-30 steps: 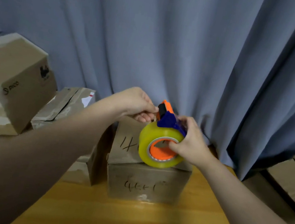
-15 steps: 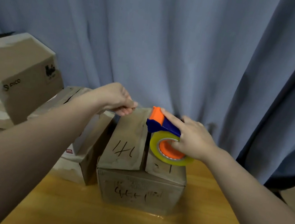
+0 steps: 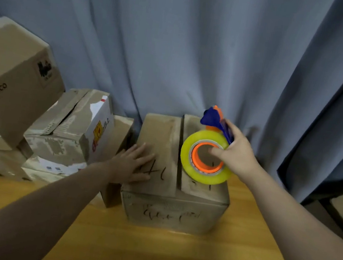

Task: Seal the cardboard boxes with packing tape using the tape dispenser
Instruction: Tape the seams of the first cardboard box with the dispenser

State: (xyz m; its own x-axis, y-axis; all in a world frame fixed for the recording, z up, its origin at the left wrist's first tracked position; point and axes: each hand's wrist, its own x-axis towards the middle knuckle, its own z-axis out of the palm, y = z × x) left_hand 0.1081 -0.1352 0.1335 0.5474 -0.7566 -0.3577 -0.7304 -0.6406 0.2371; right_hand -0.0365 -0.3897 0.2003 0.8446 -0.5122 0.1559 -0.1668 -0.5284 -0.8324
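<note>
A cardboard box (image 3: 172, 213) sits mid-surface, its top seam apparently bare of tape and the right flap slightly raised, so sealing looks barely begun. The right hand (image 3: 237, 154) grips a tape dispenser (image 3: 203, 177) with a yellow roll above that flap. The left hand (image 3: 132, 164) presses flat, fingers straight, on the left flap. The handwriting on the box is unreadable. A stacked box (image 3: 12, 76) at left shows lettering ending "ICO".
</note>
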